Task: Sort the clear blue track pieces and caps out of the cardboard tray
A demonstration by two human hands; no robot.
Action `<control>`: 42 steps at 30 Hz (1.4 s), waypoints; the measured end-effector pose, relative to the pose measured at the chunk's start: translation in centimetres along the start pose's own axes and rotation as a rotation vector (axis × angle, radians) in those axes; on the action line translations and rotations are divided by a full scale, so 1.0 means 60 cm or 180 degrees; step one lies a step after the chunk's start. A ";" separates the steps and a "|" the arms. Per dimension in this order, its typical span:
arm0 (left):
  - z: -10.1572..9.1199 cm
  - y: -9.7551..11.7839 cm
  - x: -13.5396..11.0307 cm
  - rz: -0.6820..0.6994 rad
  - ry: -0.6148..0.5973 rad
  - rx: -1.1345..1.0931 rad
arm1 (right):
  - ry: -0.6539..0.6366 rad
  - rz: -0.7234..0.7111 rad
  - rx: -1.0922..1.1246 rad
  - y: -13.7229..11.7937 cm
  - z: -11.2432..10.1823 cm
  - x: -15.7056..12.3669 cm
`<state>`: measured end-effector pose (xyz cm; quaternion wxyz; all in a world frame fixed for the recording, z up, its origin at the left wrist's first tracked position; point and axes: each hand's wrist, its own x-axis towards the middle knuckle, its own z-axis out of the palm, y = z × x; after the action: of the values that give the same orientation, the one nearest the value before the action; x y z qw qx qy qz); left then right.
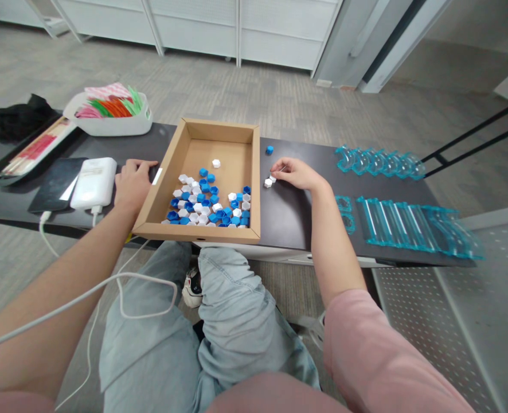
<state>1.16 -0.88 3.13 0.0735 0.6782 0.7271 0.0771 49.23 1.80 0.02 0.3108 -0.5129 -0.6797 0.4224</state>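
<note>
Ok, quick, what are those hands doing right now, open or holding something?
Left hand: beside the cardboard box; open or closed can't be told.
Right hand: closed on a small white piece.

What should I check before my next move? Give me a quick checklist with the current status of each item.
1. Right hand at the white pieces outside the box: ok.
2. Firm hold by the right hand's fingers: cannot tell; the pieces are small and partly covered.
3. Left hand beside the box's left wall: ok; whether it braces the box, cannot tell.
4. Blue piece apart from the white pieces: ok, it sits beyond them on the table.
5. White cable clear of the left arm: not ok, it runs across the forearm in view.
</note>
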 end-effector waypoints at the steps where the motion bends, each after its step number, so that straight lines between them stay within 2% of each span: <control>1: -0.001 0.002 -0.001 -0.0010 -0.0011 0.0001 | -0.0005 -0.0006 0.0035 0.000 0.000 0.000; 11: 0.003 -0.004 0.000 0.0018 0.0027 0.0009 | 0.0037 0.0074 -0.0021 -0.008 0.004 -0.002; 15: 0.005 -0.005 -0.001 0.0045 0.0091 0.0001 | 0.0203 0.0041 -0.0227 -0.015 0.008 -0.004; 20: 0.003 -0.002 -0.003 0.0047 0.0077 -0.0088 | 0.0667 -0.0343 -0.0637 -0.029 0.016 -0.003; 24: 0.001 -0.002 -0.003 0.0084 0.0086 -0.0165 | 0.0844 -0.0975 -0.0899 -0.060 0.047 -0.001; 26: 0.003 -0.003 -0.002 0.0086 0.0096 -0.0186 | 0.0712 -0.1371 -0.1119 -0.089 0.074 -0.002; 29: 0.009 -0.007 0.001 0.0074 0.0143 -0.0156 | 0.0152 -0.1642 -0.1622 -0.143 0.120 -0.007; 33: 0.022 -0.015 0.008 0.0073 0.0323 -0.0075 | -0.0691 -0.1193 -0.2452 -0.208 0.167 -0.007; 37: 0.028 -0.021 0.012 0.0108 0.0339 -0.0001 | -0.1113 -0.0842 -0.3098 -0.237 0.196 0.004; 39: 0.028 -0.020 0.012 0.0111 0.0326 0.0006 | -0.1233 -0.0837 -0.3099 -0.239 0.201 0.011; 42: 0.024 -0.017 0.010 0.0095 0.0343 -0.0046 | -0.1146 -0.1075 -0.2448 -0.231 0.182 0.018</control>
<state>0.45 -0.36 1.51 0.0380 0.6833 0.7193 0.1198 33.52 -1.56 7.48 0.0393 -0.3914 -0.9044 0.1652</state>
